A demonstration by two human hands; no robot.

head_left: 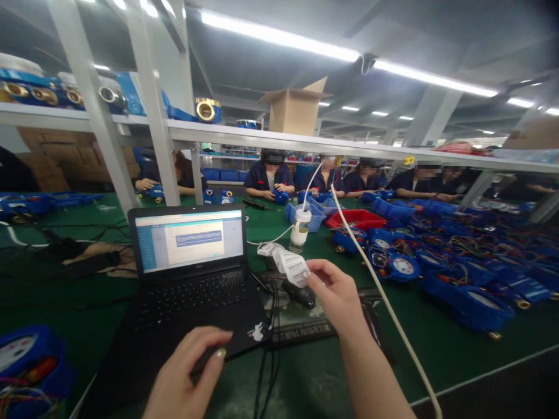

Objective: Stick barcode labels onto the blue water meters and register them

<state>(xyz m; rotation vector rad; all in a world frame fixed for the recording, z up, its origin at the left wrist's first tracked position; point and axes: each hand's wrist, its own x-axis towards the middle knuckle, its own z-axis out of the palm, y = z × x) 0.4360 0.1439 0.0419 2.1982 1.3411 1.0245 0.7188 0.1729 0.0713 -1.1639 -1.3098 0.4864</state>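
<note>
I located the label strip (293, 267) in the right hand (334, 288), above the mat (312, 331) and the mouse (302, 294). The right thumb and forefinger pinched its near end; the strip ran away from the fingertips toward the bottle (300, 228). Printed lines and bars showed on its face, too small for me to read.

Status: the strip was in hand and face up. I saw no label from it on any meter, so I judged that placing was not done. I could not tell whether a label had been peeled.

The left hand (190, 369) hovered over the near edge of the laptop (187, 314). Its fingers were curved, with a gap between thumb and forefinger, and I saw nothing held. The laptop screen (187, 240) was lit, with a blue block on a pale page; I could not read the text.

A cable (371, 270) crossed to the right of the right hand. Beyond it lay many blue meters (465, 299), near a red tray (356, 219). Across the table, co-workers (267, 177) sat below a shelf (262, 138) bearing a box (293, 112).
</note>
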